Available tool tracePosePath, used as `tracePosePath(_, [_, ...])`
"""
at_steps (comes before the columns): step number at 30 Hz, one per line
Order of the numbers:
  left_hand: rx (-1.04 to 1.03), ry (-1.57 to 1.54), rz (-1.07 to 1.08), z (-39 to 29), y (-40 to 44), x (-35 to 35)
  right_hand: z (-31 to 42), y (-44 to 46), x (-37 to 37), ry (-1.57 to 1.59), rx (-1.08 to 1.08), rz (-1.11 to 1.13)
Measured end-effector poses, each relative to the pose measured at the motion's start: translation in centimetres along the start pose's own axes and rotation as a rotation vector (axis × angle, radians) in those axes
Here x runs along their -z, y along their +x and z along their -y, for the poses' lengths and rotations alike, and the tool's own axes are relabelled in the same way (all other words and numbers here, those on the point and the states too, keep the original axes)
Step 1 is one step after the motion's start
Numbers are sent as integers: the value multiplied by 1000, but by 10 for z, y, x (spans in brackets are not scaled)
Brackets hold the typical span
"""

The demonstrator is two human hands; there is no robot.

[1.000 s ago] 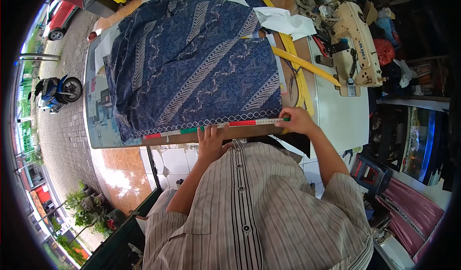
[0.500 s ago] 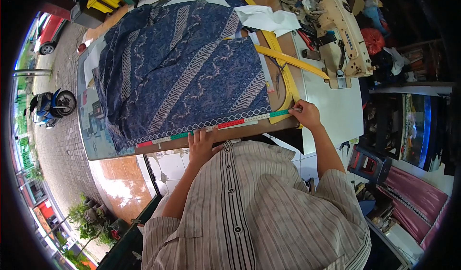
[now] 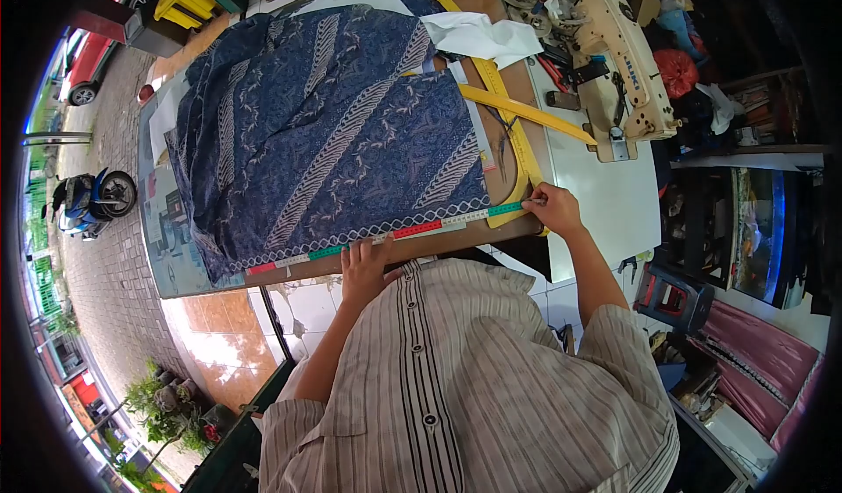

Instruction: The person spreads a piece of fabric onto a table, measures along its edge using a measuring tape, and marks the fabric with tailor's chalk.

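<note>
Dark blue batik cloth [image 3: 351,133] with pale diagonal bands lies spread on the table. Along its near border runs a tape measure [image 3: 417,229] in red, white and green sections. My left hand [image 3: 363,275] rests on the tape with fingers apart, pressing it near the cloth's edge. At the right, past the cloth's corner, my right hand [image 3: 556,209] pinches the green end of the tape. Something small and dark shows at those fingertips, too small to name. Just beyond that hand lies a yellow curved ruler [image 3: 524,146].
A second yellow ruler [image 3: 535,116] crosses the curved one. White cloth [image 3: 482,37] lies at the back. To the right stands a sewing machine [image 3: 627,63] on a white tabletop [image 3: 605,230], with tools and clutter behind. A motorbike [image 3: 92,202] is parked outside at left.
The view has shifted very slightly to the left. Both hands keep their places on the tape measure, and the cloth lies as before.
</note>
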State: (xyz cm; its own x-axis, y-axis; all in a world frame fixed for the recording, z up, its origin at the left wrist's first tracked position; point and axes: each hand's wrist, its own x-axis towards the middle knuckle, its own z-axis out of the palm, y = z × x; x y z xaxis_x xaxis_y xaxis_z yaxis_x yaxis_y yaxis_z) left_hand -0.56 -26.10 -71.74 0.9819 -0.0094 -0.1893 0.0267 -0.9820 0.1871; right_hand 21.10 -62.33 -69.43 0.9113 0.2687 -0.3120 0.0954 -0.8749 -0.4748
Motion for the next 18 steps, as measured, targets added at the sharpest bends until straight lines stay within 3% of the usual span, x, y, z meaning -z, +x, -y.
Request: tracePosePath(18, [6,0,19,-1,1,3,-3,2,-2,2,20,2])
